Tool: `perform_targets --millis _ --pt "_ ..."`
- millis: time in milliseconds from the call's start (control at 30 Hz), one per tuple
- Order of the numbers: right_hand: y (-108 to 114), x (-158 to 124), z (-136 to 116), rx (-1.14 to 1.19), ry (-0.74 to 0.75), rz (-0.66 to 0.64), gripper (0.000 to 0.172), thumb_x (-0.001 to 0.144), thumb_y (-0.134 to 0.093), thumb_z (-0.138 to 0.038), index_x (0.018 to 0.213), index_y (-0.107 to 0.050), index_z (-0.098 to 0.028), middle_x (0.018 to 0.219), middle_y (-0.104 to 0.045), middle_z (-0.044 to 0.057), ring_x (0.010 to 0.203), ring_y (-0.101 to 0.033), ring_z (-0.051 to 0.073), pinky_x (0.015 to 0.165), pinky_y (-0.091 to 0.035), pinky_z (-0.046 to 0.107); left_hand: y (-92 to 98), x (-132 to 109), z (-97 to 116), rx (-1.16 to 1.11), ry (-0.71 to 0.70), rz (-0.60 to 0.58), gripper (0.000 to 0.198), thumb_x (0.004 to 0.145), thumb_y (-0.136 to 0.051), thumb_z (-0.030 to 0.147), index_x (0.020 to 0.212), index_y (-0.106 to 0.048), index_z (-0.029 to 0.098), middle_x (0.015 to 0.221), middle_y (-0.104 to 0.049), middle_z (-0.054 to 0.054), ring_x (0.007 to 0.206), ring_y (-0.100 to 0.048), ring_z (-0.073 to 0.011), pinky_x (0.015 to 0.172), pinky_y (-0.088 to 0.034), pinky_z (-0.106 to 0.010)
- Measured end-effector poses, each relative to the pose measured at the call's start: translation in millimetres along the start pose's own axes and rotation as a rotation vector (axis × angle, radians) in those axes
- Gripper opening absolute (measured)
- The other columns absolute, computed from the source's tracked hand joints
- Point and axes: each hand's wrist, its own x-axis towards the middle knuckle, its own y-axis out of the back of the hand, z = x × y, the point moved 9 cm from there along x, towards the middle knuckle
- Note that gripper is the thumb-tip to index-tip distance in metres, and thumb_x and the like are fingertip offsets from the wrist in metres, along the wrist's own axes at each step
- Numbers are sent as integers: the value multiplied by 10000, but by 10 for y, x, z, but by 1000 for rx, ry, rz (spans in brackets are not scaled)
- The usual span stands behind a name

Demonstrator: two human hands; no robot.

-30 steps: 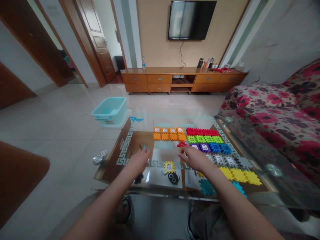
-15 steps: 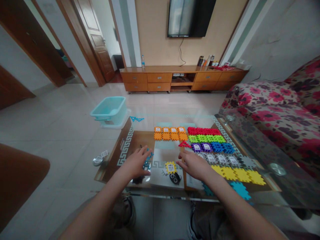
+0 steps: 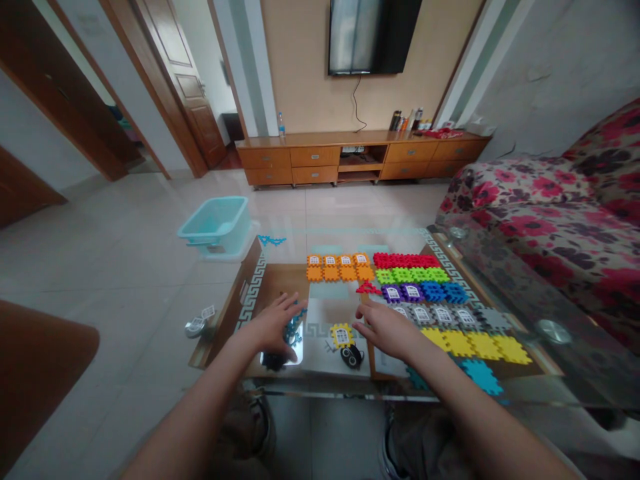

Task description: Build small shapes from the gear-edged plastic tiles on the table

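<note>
Nearest me, teal squares (image 3: 481,377) lay by the front edge of the glass table (image 3: 285,277), right-hand side. Just past them, btwn the hands, sat a black item w/ white rings (image 3: 352,357), too blurry to ID, and right behind it a yellow window tile (image 3: 342,335). My L hand (image 3: 274,328) hung over the small blue pcs (image 3: 294,328): fingers spread wide, thumb well apart, no grip that I could see; contact = can't tell. Those pcs were partly hidden by the hand. To handle them well, I reckoned: fingertips only, one pc by its edge, light pinch; a full-palm grab would prob drag the rest. My R hand (image 3: 384,328) was half-curled, thumb & index parted, nothing visible in it, close by the grey window tiles (image 3: 443,315), so I judged small, careful moves best there. The red pc (image 3: 368,288) lay just beyond its fingertips, apart. Farther off: purple tiles (image 3: 413,292), then orange tiles (image 3: 331,273) in 2 rows.
</note>
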Motion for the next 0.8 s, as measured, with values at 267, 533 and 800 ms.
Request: perform_targets --millis 267,533,800 --pt "-11 -11 10 -20 -15 -16 194 963 -542 -343 957 -652 -183 973 -708 116 884 -662 254 707 -463 304 18 -17 -101 -63 44 4 984 588 -791 284 1479 -377 232 1598 -263 -122 1468 -236 -318 1184 -258 -438" --pt "-28 -7 7 -8 -6 -26 202 961 -538 -331 984 -653 -166 984 -708 123 905 -665 259 726 -462 314 83 -23 -43 -79 13 68 942 596 -799 320 1446 -396 267 1457 -413 -103 1347 -387 -300 1134 -333 -414" --pt "-47 -7 5 -11 -8 -38 201 963 -532 -336 999 -643 -171 1016 -701 124 934 -660 258 744 -459 305 79 -18 61 -78 17 67 1046 557 -846 328 1471 -337 296 1473 -393 -92 1337 -380 -322 1126 -328 -433"
